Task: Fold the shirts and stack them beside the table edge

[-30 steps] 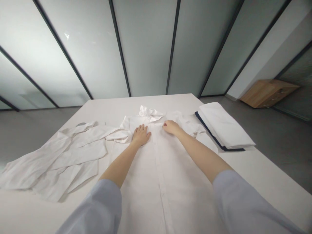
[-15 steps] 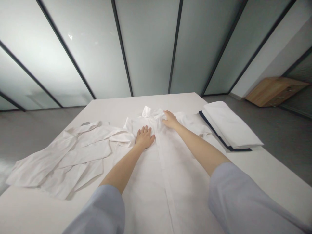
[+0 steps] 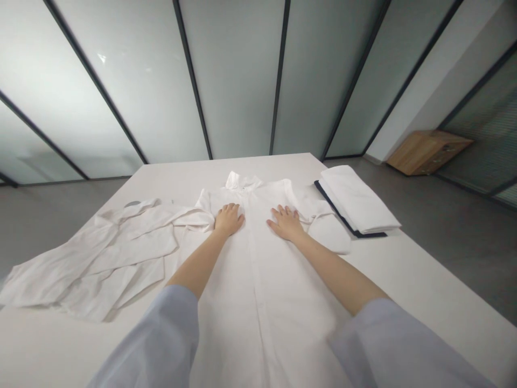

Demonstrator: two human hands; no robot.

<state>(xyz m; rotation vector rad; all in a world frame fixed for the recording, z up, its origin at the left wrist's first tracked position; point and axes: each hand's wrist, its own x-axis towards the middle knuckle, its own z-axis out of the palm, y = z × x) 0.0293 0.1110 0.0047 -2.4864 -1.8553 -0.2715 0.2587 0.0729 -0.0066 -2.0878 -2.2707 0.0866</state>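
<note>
Head view looks down on a white shirt (image 3: 262, 280) spread flat, front up, in the middle of the white surface (image 3: 424, 280). Its collar (image 3: 242, 181) is at the far end and the button strip runs straight back toward the person. The left hand (image 3: 228, 220) lies palm down on the chest just left of the strip and the right hand (image 3: 286, 222) palm down just right of it, so the strip sits between them. Fingers on both are open and flat on the cloth, gripping nothing. The person's pale blue sleeves are pushed up, forearms bare. Off to the left there's a crumpled shirt (image 3: 109, 253), right up against the spread one's sleeve. Over on the right, apart from the hands, a neatly folded stack (image 3: 357, 199) of white cloth sits on a dark board (image 3: 337, 213). A wooden cabinet (image 3: 428, 152) stands on the floor, far right.
</note>
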